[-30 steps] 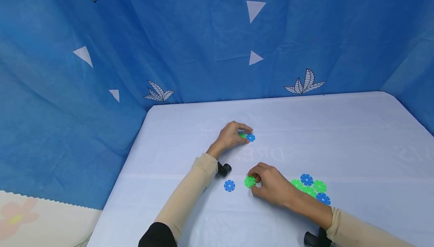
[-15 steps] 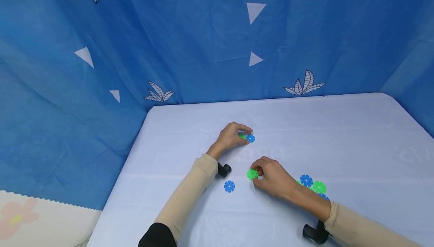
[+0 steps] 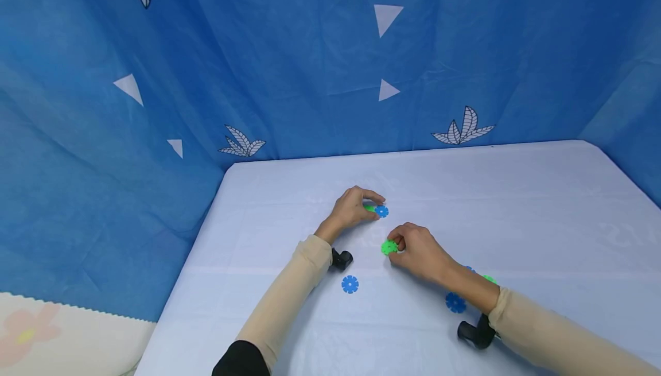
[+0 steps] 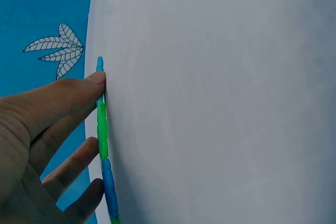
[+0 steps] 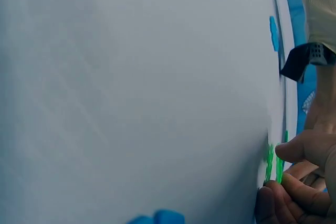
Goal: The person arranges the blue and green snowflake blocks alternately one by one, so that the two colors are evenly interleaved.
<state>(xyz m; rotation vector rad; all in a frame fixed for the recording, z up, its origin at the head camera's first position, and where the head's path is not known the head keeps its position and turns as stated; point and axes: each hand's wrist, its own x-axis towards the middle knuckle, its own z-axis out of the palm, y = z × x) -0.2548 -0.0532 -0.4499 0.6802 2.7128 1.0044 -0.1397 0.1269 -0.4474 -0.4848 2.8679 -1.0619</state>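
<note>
In the head view my left hand pinches a blue notched disc at the middle of the table, with a green disc partly hidden behind its fingers. The left wrist view shows thumb and fingers along a row of discs seen edge-on, with a green one between blue ones. Nearer the front, my right hand pinches a green disc between thumb and fingers. A single blue disc lies flat, left of the right hand.
Under and beside the right forearm lie more discs, partly hidden, among them a blue one. Black wrist-worn devices jut from both wrists. A blue curtain hangs behind the white table.
My right hand has moved away from me and slightly right with the green disc, nearer the left hand. Its forearm now covers more of the disc pile. The left hand has stayed in place.
</note>
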